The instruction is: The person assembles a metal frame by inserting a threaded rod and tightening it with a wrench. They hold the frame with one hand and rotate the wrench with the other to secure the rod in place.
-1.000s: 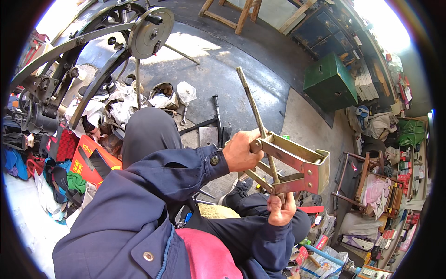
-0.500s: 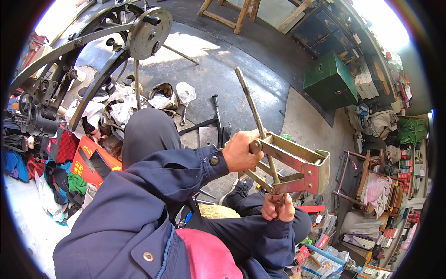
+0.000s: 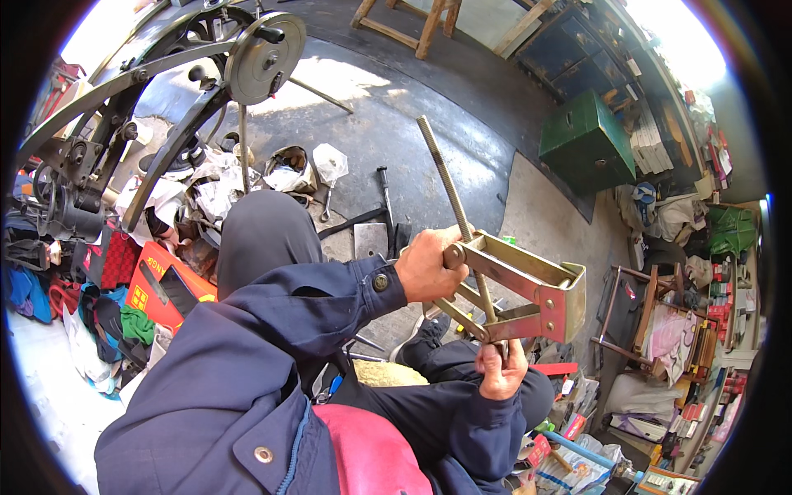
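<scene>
A brassy metal scissor jack (image 3: 564, 309) is held up in front of my lap, tilted, with its wide end plate to the right. Its long threaded rod (image 3: 443, 173) runs through the pivots and sticks out well past the upper one. My left hand (image 3: 429, 268) is wrapped round the jack's upper pivot, next to the rod. Below, the thumb and fingers of my right hand (image 3: 502, 373) pinch the lower end of the rod, just under the lower pivot. What exactly lies between those fingertips is partly hidden.
A black hand-cranked machine with a round wheel (image 3: 266, 59) stands at the far left. On the floor ahead lie a hammer-like tool (image 3: 385, 194) and a metal block (image 3: 370, 242). A green box (image 3: 587, 142) is at the far right; cluttered shelves (image 3: 726, 305) line the right side.
My right hand's fingers have shifted and turned at the rod's lower end, and the hand has moved slightly right. My left hand and the jack stay nearly in place.
</scene>
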Tool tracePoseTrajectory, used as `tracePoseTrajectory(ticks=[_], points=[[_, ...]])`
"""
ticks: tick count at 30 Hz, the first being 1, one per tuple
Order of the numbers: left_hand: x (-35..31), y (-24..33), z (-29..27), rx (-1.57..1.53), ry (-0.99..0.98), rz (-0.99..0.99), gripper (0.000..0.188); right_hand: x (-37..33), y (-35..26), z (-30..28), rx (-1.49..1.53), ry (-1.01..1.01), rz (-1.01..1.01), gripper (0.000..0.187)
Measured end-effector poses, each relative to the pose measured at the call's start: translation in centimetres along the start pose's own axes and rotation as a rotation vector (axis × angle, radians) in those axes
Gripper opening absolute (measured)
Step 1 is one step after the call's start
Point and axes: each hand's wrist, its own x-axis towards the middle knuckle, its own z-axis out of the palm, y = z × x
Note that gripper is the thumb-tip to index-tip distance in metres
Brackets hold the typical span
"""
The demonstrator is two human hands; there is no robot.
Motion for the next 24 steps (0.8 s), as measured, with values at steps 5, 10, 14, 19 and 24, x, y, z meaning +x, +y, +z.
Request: tracePoseTrajectory(ticks=[5,10,14,19,24], points=[[0.1,-0.2,0.1,0.009,-0.019,0.005,0.019,-0.2,0.8,0.3,-0.195,0.108,-0.091,0.045],[0.1,-0.5,0.0,-0.017,-0.034,-0.046,0.022,0.6,0.9,-0.1,0.395,-0.112,0.106,0.063],[0.3,-0.6,0.0,-0.037,-0.014,-0.068,0.043,1.2,0.4,-0.2,0.723,-0.261,0.365,0.076],[0.4,-0.2,-0.2,-0.027,-0.025,-0.017,0.024,1.5,-1.3,-0.2,0.766,-0.258,0.388,0.047],[0.3,-0.5,-0.6,-0.058,-0.025,-0.017,0.027,0.4,-2.3,1.9,-0.126,0.083,-0.081,0.034]])
